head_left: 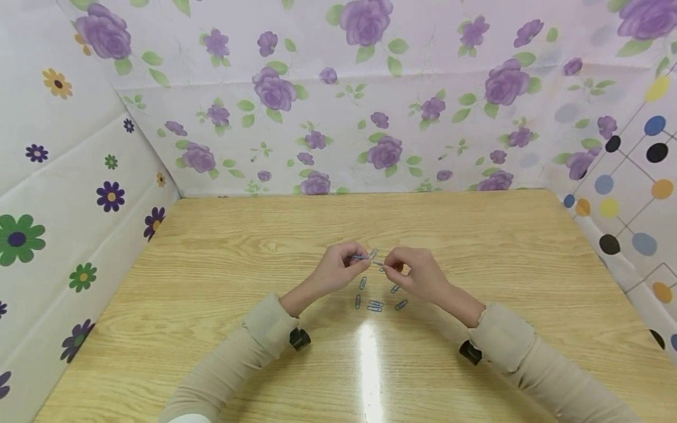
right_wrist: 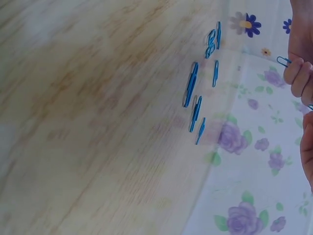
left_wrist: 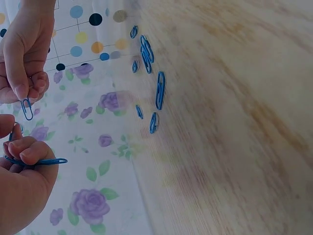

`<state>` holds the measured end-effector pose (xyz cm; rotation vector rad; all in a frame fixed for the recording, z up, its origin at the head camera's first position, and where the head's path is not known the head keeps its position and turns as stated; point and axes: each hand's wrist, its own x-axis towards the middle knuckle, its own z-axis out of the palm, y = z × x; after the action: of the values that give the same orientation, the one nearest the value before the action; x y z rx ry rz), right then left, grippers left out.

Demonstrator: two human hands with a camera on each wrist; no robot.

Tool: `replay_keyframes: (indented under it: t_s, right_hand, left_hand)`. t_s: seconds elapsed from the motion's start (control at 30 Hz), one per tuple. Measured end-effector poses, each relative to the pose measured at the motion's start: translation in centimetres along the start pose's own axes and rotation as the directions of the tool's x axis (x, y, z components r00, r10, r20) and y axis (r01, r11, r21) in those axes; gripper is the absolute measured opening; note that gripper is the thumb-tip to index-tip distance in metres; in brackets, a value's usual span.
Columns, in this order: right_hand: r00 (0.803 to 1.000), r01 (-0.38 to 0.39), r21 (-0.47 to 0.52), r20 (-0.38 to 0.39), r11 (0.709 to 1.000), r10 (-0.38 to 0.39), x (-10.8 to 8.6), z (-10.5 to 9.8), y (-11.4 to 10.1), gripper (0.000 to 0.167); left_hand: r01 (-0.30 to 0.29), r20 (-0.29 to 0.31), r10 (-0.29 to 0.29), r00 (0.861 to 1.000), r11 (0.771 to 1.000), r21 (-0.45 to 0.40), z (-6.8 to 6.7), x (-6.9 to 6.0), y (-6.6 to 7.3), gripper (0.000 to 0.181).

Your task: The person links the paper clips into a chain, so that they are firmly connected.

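Observation:
Both hands are raised close together over the table. My left hand (head_left: 338,267) pinches one blue paper clip between thumb and forefinger. Another blue paper clip (left_wrist: 51,161) lies held in its curled fingers, its end sticking out; the right wrist view also shows a clip end (right_wrist: 282,61) poking from that hand. Opposite, my right hand (head_left: 420,275) pinches a blue paper clip (left_wrist: 27,109) by one end, pointing toward the left hand. A small gap separates the two hands' clips in the left wrist view. The right hand is mostly cut off in its own wrist view.
Several blue paper clips lie loose on the wooden table (head_left: 238,252) below the hands, among them a small cluster (head_left: 375,306), one clip (head_left: 401,305) to its right and one (head_left: 357,301) to its left. Flowered cloth (head_left: 328,117) stands behind the table.

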<state>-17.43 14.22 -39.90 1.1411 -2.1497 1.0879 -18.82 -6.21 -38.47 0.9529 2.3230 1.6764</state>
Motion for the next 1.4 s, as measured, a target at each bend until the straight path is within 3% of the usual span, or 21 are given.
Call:
replay_keyframes:
  t_s: [0.27,0.47,0.8,0.93,1.03,1.17,1.4]
  right_hand:
    - [0.998,0.056,-0.062,0.033,0.996,-0.055,0.6,-0.3,-0.4,0.017]
    - [0.995,0.09,-0.113,0.054,0.989,-0.085,1.0,-0.5,-0.7,0.016]
    - [0.989,0.142,-0.174,0.062,0.974,-0.133,1.2,0.1,-0.8,0.014]
    - [0.988,0.155,-0.177,0.05,0.972,-0.149,1.2,0.3,-0.9,0.015]
    - [0.986,0.164,-0.18,0.042,0.97,-0.159,1.1,0.4,-0.9,0.015]
    - [0.99,0.144,-0.167,0.032,0.975,-0.141,1.2,0.5,-0.9,0.015]
    - [0.991,0.132,-0.154,-0.002,0.979,-0.134,1.1,0.8,-0.8,0.013]
  left_hand:
    - [-0.099,0.025,0.097,0.995,0.99,0.097,0.1,0.0,0.6,0.006]
    - [-0.097,0.044,0.091,0.995,0.981,0.17,0.2,0.3,-0.5,0.007]
    - [-0.139,0.1,0.12,0.988,0.968,0.211,0.2,0.6,-0.1,0.01]
    - [-0.205,0.111,0.181,0.977,0.942,0.267,0.3,0.7,-0.2,0.011]
    - [-0.265,0.119,0.239,0.964,0.907,0.326,0.3,0.8,-0.3,0.012]
    - [-0.294,0.127,0.265,0.956,0.883,0.366,0.3,0.8,-0.4,0.014]
    - [-0.288,0.14,0.255,0.957,0.897,0.336,0.1,0.8,-0.6,0.013]
